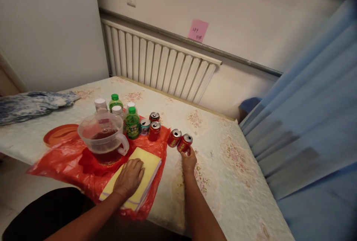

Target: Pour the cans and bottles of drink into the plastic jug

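My left hand (129,177) lies flat on a folded yellow cloth (149,163), which rests on a red plastic bag (64,163). With its fingers my right hand (189,161) grips the lower part of a red can (185,142). A second red can (174,138) stands right beside it on the left. Both cans look upright and opened. Left of the cloth, a clear pitcher (104,140) holds dark brown liquid, its handle facing right.
Behind the pitcher stand green bottles (132,124), white-capped bottles and more cans (154,131). An orange lid (60,134) and a blue-white cloth (30,105) lie at left. A blue curtain (304,103) hangs along the right edge; a radiator (161,60) is behind.
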### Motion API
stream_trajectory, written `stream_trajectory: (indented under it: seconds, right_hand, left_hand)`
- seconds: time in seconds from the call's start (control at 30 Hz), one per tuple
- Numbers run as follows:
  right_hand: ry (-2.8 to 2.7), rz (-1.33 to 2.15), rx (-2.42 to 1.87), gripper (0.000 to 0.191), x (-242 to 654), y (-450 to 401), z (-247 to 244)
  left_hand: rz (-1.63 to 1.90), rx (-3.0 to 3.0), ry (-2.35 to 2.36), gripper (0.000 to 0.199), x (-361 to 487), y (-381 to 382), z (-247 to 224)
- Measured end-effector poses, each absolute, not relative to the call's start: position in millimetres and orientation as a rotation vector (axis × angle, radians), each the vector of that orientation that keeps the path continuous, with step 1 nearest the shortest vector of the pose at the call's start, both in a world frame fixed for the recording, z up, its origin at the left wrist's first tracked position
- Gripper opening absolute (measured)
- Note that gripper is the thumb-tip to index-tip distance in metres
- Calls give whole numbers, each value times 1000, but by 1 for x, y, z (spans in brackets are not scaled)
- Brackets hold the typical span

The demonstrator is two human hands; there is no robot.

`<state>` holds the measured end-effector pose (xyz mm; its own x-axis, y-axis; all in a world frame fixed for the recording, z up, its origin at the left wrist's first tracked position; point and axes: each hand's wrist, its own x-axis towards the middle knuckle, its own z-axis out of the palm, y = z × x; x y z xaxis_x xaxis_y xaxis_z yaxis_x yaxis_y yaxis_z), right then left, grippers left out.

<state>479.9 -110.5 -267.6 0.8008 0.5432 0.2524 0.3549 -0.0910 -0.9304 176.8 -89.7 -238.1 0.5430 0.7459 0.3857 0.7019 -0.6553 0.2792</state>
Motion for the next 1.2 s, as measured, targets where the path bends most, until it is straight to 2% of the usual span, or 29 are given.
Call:
stream_trajectory:
  seconds: [1.2]
  right_hand:
    - [-767,142,-1781,58,476,-119,-274]
  left_hand:
    - [713,2607,1319,20,178,-97,-236]
